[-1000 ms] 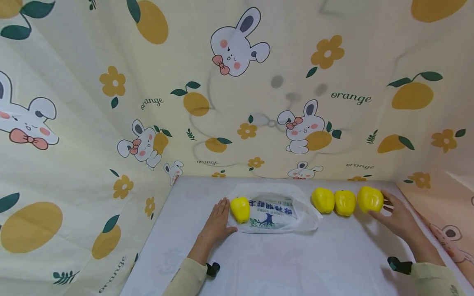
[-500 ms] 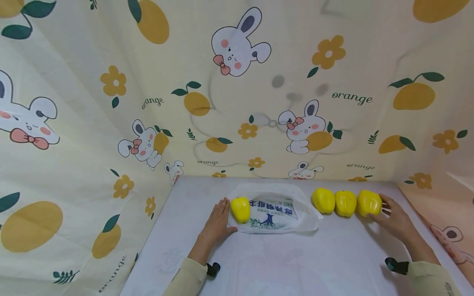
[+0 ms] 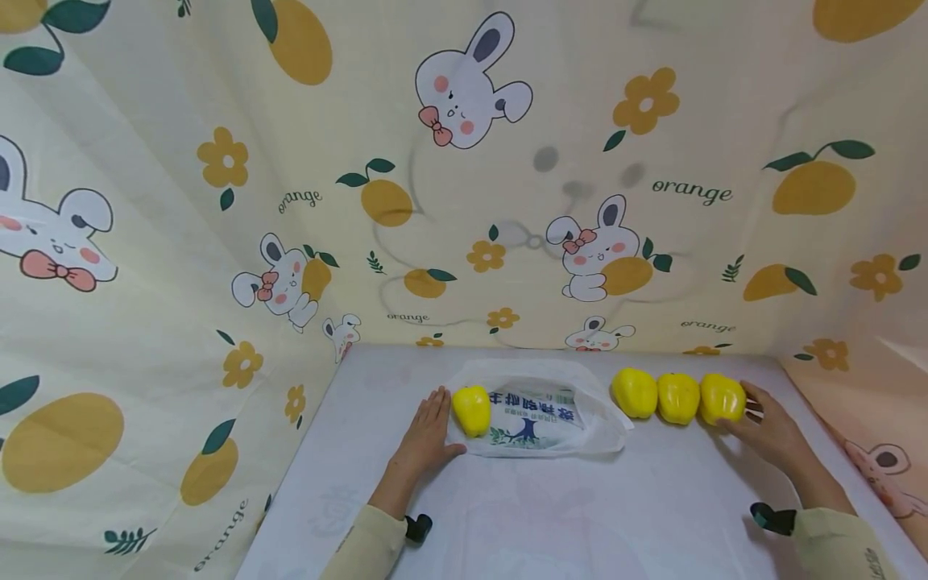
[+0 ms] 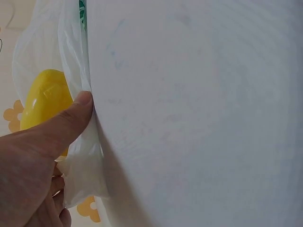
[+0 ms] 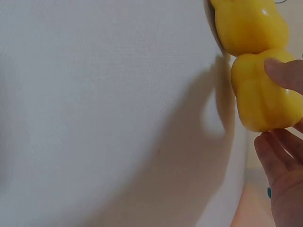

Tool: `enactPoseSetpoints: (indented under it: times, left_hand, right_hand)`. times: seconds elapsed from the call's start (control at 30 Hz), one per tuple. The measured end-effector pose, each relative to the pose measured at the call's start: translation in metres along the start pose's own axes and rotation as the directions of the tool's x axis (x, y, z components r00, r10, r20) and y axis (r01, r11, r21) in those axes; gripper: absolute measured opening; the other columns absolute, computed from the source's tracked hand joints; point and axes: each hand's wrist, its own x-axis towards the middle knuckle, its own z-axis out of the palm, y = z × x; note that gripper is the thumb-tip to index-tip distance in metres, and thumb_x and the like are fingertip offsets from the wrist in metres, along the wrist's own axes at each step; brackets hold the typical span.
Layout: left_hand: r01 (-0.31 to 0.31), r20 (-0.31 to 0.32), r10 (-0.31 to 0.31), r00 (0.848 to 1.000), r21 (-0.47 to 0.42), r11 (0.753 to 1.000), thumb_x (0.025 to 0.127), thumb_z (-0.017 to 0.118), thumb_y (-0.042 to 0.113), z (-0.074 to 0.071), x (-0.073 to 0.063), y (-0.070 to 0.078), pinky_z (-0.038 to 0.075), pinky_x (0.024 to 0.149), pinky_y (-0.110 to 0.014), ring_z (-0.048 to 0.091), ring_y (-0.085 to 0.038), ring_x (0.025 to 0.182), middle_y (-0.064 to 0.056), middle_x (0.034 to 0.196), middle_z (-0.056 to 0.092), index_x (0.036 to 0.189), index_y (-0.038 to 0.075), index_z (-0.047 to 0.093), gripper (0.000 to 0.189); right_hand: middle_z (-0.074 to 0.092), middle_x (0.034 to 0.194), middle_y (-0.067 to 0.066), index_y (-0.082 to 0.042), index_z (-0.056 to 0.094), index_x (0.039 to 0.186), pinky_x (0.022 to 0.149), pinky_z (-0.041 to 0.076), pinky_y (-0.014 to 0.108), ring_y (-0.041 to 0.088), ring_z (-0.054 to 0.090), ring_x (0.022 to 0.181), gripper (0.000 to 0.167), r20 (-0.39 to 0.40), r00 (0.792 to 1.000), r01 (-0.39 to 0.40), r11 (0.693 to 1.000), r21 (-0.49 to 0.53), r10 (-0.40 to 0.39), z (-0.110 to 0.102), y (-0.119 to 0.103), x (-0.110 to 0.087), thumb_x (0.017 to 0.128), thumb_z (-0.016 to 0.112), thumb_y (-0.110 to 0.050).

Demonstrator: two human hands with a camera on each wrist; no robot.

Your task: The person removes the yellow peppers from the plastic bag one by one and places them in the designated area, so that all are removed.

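My left hand (image 3: pixel 425 432) lies with fairly straight fingers at the left end of a white plastic bag (image 3: pixel 598 431) printed with a tree and writing. Its thumb (image 4: pixel 78 111) presses on the bag's near edge in the left wrist view. On that end of the bag, beside the fingers, sits a yellow bell pepper (image 3: pixel 472 411). To the right of the bag, two more yellow bell peppers (image 3: pixel 635 393) stand in a row with a third bell pepper (image 3: pixel 722 398) at the right end. Around this end pepper my right hand (image 3: pixel 774 431) curls, thumb on its near side.
The white table (image 3: pixel 551 515) ends at the back against a hanging cloth (image 3: pixel 464 201) printed with rabbits and oranges. The same cloth rises along the left and right sides.
My right hand has brought the end bell pepper down and slightly left, beside the other two. My left hand has stayed in place.
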Motion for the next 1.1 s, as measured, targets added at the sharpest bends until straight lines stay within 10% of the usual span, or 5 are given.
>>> enactPoseSetpoints:
  times: [1.1]
  left_hand:
    - [-0.009,0.006,0.009,1.000,0.018,1.000,0.097,0.079,0.048,-0.0009,-0.0010,-0.0005,0.014,0.135,-0.047,0.013,-0.032,0.166,-0.017,0.180,0.011,0.171,0.000,0.014,0.110]
  right_hand:
    - [0.010,0.161,0.050,0.012,-0.005,0.164,0.111,0.036,0.080,0.071,0.023,0.142,0.109,0.024,0.999,-0.041,0.997,0.059,0.039,0.0052,-0.0019,-0.0017,0.105,0.071,-0.039]
